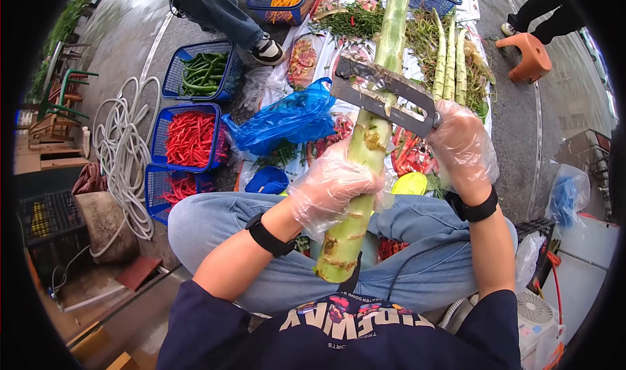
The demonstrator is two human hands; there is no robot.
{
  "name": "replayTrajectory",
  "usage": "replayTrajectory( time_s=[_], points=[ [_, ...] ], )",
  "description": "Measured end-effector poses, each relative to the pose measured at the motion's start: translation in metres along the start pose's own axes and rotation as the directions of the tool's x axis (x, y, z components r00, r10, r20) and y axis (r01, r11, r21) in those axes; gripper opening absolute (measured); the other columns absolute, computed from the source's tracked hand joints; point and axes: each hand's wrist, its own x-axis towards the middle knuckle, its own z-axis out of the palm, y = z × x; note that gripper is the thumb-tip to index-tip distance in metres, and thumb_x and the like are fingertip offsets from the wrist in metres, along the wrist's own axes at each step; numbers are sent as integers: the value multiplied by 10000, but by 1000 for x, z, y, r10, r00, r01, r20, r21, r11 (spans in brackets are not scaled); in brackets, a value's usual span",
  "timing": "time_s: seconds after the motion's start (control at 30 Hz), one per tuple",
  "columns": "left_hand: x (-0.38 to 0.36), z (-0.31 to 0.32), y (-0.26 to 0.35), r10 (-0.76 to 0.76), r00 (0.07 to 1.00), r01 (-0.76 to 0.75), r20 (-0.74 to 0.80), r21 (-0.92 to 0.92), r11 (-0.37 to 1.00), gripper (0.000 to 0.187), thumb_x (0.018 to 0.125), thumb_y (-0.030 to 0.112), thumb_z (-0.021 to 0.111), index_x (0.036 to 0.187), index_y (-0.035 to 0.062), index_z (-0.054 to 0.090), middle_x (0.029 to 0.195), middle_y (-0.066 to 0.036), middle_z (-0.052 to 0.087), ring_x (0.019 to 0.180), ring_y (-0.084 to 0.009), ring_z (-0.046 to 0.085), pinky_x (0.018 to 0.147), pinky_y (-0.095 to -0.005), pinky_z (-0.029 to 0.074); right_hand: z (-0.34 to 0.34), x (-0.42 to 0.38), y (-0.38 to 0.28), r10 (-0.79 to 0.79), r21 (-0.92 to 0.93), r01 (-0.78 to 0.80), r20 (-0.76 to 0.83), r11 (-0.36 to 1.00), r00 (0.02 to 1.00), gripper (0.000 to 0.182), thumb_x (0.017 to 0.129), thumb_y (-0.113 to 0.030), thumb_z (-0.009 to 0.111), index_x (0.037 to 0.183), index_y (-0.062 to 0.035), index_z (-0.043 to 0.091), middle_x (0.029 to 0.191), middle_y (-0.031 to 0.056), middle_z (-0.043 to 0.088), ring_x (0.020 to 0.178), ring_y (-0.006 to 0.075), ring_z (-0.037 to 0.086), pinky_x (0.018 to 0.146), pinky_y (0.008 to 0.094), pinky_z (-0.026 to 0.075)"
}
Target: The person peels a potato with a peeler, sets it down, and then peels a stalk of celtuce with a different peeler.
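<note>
A long, thick celtuce stem point(349, 230) slants away from my lap, pale where the skin is off and greener at the near end. My left hand point(336, 190), in a clear plastic glove, is wrapped round its lower part. In my gloved right hand point(462, 147) is the handle end of a wide metal peeler point(385, 91). Its slotted blade lies across the stem, above my left hand, and appears to touch it. Several pale, peeled-looking celtuce stems point(450, 66) lie beyond my right hand, beside a heap of peelings point(420, 40).
Blue baskets at left hold green peppers point(204, 73) and red chillies point(190, 138). A blue plastic bag point(280, 122) lies left of the stem. Someone's shoe point(268, 49) is near the baskets. An orange stool point(527, 55) stands at right; a coiled white hose point(124, 151) lies at left.
</note>
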Motion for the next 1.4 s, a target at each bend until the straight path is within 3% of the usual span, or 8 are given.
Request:
replayTrajectory(
  time_s=[0.4, 0.5, 0.53, 0.67, 0.9, 1.07, 1.13, 1.4],
  points=[
    [-5, 6, -5, -45, 996, 41, 71, 67, 997, 651, 722, 121, 781, 1278, 20, 459, 932, -87, 600, 789, -172, 632, 712, -307, 541, 6, 25, 63, 56, -10, -58, -185, 998, 981, 192, 694, -182, 701, 734, -8, 632, 656, 194, 605, 622, 382, 609, 608, 433, 504],
    [-6, 8, -1, -94, 988, 96, 125, -12, 995, 676, 718, 135, 804, 1288, 21, 459, 935, -85, 600, 819, -170, 631, 721, -306, 539, 1, 32, 59, 65, -36, -73, -206, 997, 977, 186, 689, -181, 701, 734, -11, 642, 667, 205, 609, 635, 382, 624, 612, 429, 509],
    [-8, 8, -5, -89, 989, 91, 122, -10, 996, 689, 715, 174, 829, 1281, 21, 467, 940, -82, 599, 827, -168, 626, 724, -303, 536, -5, 32, 55, 96, -32, -106, -216, 994, 972, 225, 651, -88, 703, 859, -5, 678, 720, 219, 640, 681, 380, 645, 643, 401, 529],
    [-11, 8, -11, -103, 979, 92, 178, 67, 993, 752, 691, 229, 864, 1294, 22, 465, 955, -72, 601, 839, -160, 619, 738, -303, 530, -9, 42, 84, 227, -26, -236, -181, 971, 957, 237, 654, -107, 711, 851, 16, 671, 727, 228, 641, 700, 389, 647, 644, 403, 526],
    [-11, 10, -10, -72, 972, 51, 225, 101, 994, 775, 684, 255, 874, 1300, 28, 462, 950, -71, 607, 845, -160, 620, 738, -305, 530, -18, 46, 106, 187, -64, -217, -308, 974, 933, 215, 664, -125, 713, 829, 5, 671, 745, 222, 647, 713, 379, 649, 659, 408, 524],
    [-17, 13, -11, -175, 948, 157, 264, 89, 984, 767, 667, 247, 885, 1279, 35, 475, 945, -62, 608, 841, -163, 619, 747, -325, 532, -23, 46, 133, 230, -103, -286, -374, 953, 899, 200, 691, -151, 715, 821, -3, 685, 727, 212, 653, 690, 389, 648, 640, 416, 523],
    [-19, 17, -11, -208, 947, 164, 246, 189, 968, 716, 659, 206, 878, 1242, 35, 500, 940, -50, 609, 844, -150, 610, 748, -315, 522, -29, 43, 144, 381, 160, -346, -421, 924, 823, 205, 755, -202, 695, 802, -3, 682, 743, 218, 662, 713, 389, 657, 635, 415, 516],
    [-13, 9, -13, -212, 938, 131, 275, 284, 950, 612, 672, 141, 853, 1188, 37, 541, 955, -42, 624, 861, -139, 609, 771, -308, 516, -33, 35, 211, 721, 254, -675, -280, 693, 634, 412, 801, -399, 658, 805, 12, 684, 727, 196, 681, 714, 382, 673, 644, 422, 507]
  ],
)
